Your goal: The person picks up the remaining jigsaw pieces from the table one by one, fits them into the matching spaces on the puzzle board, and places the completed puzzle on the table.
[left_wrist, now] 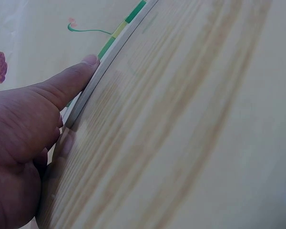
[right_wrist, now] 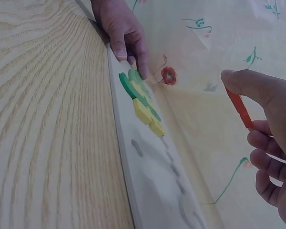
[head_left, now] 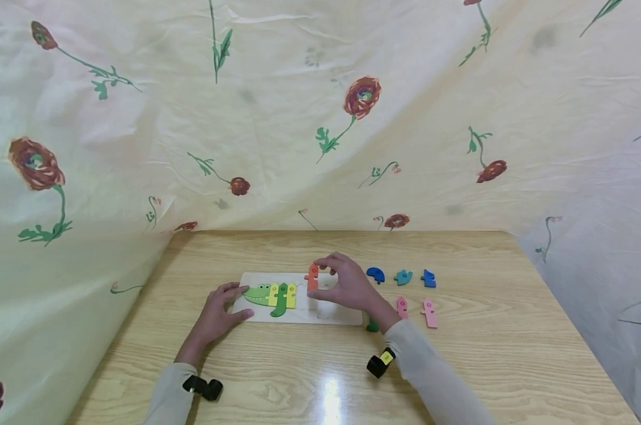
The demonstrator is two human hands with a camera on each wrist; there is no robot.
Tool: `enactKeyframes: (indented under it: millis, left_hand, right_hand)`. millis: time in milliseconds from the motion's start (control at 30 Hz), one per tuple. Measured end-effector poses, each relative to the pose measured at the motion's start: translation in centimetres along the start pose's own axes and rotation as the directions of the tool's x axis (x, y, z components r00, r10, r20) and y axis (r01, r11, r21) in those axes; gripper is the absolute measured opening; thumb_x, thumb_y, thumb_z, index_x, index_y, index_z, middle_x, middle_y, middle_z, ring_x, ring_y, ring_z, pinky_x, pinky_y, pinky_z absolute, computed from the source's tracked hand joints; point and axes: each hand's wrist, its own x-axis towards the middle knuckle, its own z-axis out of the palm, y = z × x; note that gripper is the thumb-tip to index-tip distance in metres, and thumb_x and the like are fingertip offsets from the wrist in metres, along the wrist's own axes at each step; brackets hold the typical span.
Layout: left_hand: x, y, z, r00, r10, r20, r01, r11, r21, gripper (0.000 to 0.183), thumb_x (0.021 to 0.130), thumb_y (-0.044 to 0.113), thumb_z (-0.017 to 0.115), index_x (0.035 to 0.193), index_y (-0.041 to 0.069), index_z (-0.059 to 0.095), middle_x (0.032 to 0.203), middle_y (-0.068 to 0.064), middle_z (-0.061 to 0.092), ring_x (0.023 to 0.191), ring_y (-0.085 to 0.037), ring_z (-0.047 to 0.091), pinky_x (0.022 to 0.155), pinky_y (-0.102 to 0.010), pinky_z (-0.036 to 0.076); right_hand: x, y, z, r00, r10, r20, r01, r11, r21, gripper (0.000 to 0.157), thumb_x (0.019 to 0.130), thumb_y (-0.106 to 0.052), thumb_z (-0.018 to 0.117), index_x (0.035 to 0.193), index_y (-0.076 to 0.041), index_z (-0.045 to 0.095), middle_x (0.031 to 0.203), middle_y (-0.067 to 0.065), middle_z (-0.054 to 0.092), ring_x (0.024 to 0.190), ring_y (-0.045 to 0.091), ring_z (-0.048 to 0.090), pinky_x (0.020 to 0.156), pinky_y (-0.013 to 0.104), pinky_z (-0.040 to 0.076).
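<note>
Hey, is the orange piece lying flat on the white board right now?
No, the right wrist view shows the orange piece pinched in the right hand, clear of the white board.

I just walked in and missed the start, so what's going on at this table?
A person's right hand pinches an orange piece, lifted above a white board. The left hand rests at the board's left end. On the board sit a green crocodile head, two yellow pieces and a green leg piece. To its right, blue pieces, pink pieces and a partly hidden green piece lie on the table.
</note>
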Motion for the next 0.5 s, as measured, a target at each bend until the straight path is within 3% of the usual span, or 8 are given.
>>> enactKeyframes:
  millis: [500]
  left_hand:
    - [0.0, 0.1, 0.0, 1.0, 0.005, 0.001, -0.005, 1.0, -0.004, 0.069, 0.084, 0.038, 0.085, 0.145, 0.016, 0.059, 0.156, -0.018, 0.042, 0.143, -0.044, 0.033, 0.115, -0.066, 0.028]
  right_hand:
    - [1.0, 1.1, 2.5, 0.999, 0.028, 0.03, -0.029, 0.999, 0.038, 0.07, 0.077, -0.044, 0.089, 0.134, -0.01, 0.067, 0.114, 0.004, 0.065, 0.097, 0.026, 0.06, 0.077, 0.034, 0.051]
